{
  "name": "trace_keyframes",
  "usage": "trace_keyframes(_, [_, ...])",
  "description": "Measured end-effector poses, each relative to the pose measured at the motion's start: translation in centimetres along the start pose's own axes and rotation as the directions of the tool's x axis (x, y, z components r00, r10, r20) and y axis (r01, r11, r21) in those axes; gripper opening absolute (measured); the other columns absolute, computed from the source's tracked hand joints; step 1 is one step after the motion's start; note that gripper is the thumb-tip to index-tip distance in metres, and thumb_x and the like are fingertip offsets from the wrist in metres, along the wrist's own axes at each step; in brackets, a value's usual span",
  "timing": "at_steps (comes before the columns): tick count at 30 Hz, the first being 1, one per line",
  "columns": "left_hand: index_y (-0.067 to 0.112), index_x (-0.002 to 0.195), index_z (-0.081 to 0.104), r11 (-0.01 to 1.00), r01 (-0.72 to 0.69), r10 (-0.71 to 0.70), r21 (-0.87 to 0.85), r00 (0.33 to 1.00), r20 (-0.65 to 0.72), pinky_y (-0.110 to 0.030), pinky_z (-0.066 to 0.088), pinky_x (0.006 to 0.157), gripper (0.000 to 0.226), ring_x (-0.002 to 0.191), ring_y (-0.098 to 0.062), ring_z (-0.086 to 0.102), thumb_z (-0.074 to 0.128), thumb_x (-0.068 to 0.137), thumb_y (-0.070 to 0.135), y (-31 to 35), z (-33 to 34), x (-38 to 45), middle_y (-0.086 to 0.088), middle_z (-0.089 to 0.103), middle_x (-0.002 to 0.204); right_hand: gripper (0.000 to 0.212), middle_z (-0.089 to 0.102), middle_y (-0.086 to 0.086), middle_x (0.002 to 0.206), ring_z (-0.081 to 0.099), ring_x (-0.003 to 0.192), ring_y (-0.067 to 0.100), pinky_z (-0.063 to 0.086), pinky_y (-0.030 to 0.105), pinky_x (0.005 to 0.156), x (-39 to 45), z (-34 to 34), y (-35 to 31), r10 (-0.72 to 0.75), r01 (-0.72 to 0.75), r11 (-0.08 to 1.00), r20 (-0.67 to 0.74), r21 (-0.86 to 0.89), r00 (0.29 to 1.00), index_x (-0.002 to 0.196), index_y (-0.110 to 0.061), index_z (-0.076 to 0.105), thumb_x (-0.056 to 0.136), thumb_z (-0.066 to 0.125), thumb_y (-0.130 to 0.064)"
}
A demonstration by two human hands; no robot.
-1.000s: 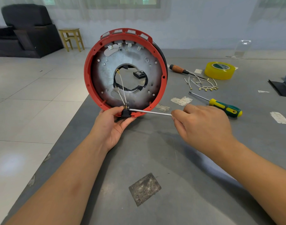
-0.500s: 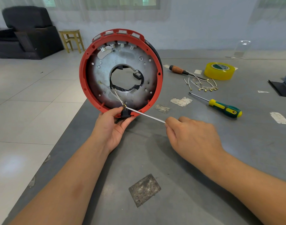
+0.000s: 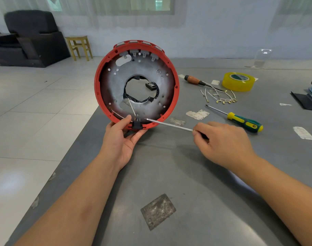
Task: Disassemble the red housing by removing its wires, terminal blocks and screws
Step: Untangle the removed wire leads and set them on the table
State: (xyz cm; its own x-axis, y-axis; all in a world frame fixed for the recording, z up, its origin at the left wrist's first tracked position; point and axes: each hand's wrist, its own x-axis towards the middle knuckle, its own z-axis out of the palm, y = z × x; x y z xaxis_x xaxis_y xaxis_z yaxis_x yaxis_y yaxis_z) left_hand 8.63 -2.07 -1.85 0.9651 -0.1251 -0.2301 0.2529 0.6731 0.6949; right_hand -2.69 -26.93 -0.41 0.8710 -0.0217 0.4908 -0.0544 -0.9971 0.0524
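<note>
One red housing (image 3: 98,89) stands on edge on the desk (image 3: 187,174), its lower rim gripped by the left hand (image 3: 122,139), while the right hand (image 3: 222,144) holds one screwdriver (image 3: 169,124) beside two spare screwdrivers (image 3: 244,121) and one tape roll (image 3: 238,81).

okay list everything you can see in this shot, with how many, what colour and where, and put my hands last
red housing: one, red rim, grey metal plate, upright at the table's left edge
terminal block: one, black, bottom rim
wires: two, white, in housing
screwdriver: one, silver shaft, tip beside block
loose wires: a cluster, white, table
green-yellow screwdriver: one, table right
wooden-handled screwdriver: one, brown, behind wires
tape roll: one, yellow, far right
table: one, grey
armchair: one, black, far left
stool: one, yellow-wood, floor
left hand: holds housing's bottom rim
right hand: grips screwdriver
</note>
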Motion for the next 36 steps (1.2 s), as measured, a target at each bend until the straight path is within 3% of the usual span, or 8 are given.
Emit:
trace_keyframes(5, [0.003, 0.148, 0.047, 1.000, -0.006, 0.006, -0.003, 1.000, 0.015, -0.047, 0.065, 0.079, 0.055, 0.110, -0.038, 0.075, 0.070, 0.099, 0.008, 0.5, 0.0, -0.2, -0.026, 0.065, 0.137, 0.028, 0.063, -0.011, 0.087, 0.062, 0.078, 0.015, 0.048, 0.029, 0.056, 0.6, 0.7, 2.6, -0.120, 0.114, 0.991, 0.108, 0.068, 0.987, 0.102, -0.038, 0.069, 0.100, 0.042, -0.048])
trace_keyframes(11, [0.002, 0.148, 0.046, 1.000, -0.011, 0.011, 0.008, 1.000, 0.016, -0.048, 0.065, 0.080, 0.054, 0.110, -0.039, 0.075, 0.069, 0.099, 0.007, 0.7, -0.1, -0.2, -0.027, 0.064, 0.137, 0.024, 0.064, -0.010, 0.099, 0.061, 0.094, 0.017, 0.047, 0.033, 0.077, 1.2, 1.6, 4.0, -0.183, 0.166, 0.982, 0.212, 0.093, 0.960, 0.111, -0.035, 0.063, 0.099, 0.050, -0.051])
trace_keyframes(20, [-0.002, 0.149, 0.045, 1.000, 0.009, -0.012, 0.029, 0.997, 0.076, -0.044, 0.065, 0.079, 0.057, 0.113, -0.040, 0.074, 0.069, 0.100, 0.009, 0.5, -0.2, -0.2, -0.029, 0.065, 0.137, 0.036, 0.060, -0.013, 0.112, 0.057, 0.107, 0.015, 0.040, 0.033, 0.087, 1.3, 1.7, 3.4, -0.161, 0.145, 0.986, 0.238, 0.082, 0.958, 0.117, -0.040, 0.064, 0.098, 0.040, -0.059])
trace_keyframes(24, [-0.003, 0.150, 0.045, 0.999, 0.036, -0.041, 0.038, 0.991, 0.130, -0.044, 0.065, 0.081, 0.058, 0.115, -0.039, 0.073, 0.069, 0.099, 0.010, 0.6, -0.3, -0.1, -0.027, 0.066, 0.136, 0.039, 0.065, -0.011, 0.114, 0.058, 0.109, 0.018, 0.042, 0.036, 0.090, 1.1, 1.3, 2.7, -0.127, 0.122, 0.991, 0.127, 0.053, 0.984, 0.118, -0.035, 0.069, 0.097, 0.049, -0.061])
trace_keyframes(27, [-0.003, 0.150, 0.044, 0.998, 0.044, -0.052, 0.052, 0.985, 0.164, -0.045, 0.064, 0.086, 0.061, 0.116, -0.040, 0.072, 0.071, 0.097, 0.012, 0.6, -0.3, 0.0, -0.027, 0.067, 0.136, 0.025, 0.067, -0.003, 0.104, 0.061, 0.099, 0.025, 0.043, 0.038, 0.081, 1.6, 0.6, 0.9, -0.117, 0.125, 0.981, -0.059, 0.146, 0.991, 0.106, -0.023, 0.073, 0.097, 0.062, -0.044])
trace_keyframes(30, [-0.002, 0.151, 0.043, 0.996, 0.053, -0.065, 0.065, 0.980, 0.187, -0.043, 0.064, 0.087, 0.071, 0.117, -0.045, 0.070, 0.076, 0.091, 0.014, 0.6, -0.3, -0.1, -0.027, 0.066, 0.136, 0.018, 0.067, 0.000, 0.097, 0.062, 0.091, 0.028, 0.046, 0.040, 0.077, 3.1, -0.6, -1.9, -0.137, 0.188, 0.947, -0.201, 0.260, 0.970, 0.100, -0.019, 0.072, 0.096, 0.063, -0.035])
trace_keyframes(33, [0.001, 0.153, 0.041, 0.997, 0.052, -0.063, 0.064, 0.980, 0.191, -0.040, 0.065, 0.084, 0.082, 0.115, -0.047, 0.071, 0.081, 0.082, 0.014, 0.6, -0.3, -0.1, -0.029, 0.067, 0.134, 0.014, 0.067, 0.000, 0.099, 0.061, 0.095, 0.027, 0.048, 0.046, 0.082, 5.9, -1.8, -5.1, -0.189, 0.261, 0.900, -0.227, 0.349, 0.955, 0.100, -0.019, 0.073, 0.095, 0.064, -0.028])
trace_keyframes(36, [0.005, 0.152, 0.042, 0.997, 0.055, -0.063, 0.048, 0.979, 0.193, -0.038, 0.065, 0.080, 0.085, 0.109, -0.045, 0.074, 0.083, 0.078, 0.012, 0.5, -0.5, 0.1, -0.024, 0.073, 0.123, 0.013, 0.067, -0.004, 0.106, 0.057, 0.103, 0.026, 0.045, 0.043, 0.089, 9.6, -2.2, -7.5, -0.244, 0.286, 0.900, -0.163, 0.329, 0.956, 0.105, -0.025, 0.073, 0.095, 0.065, -0.026])
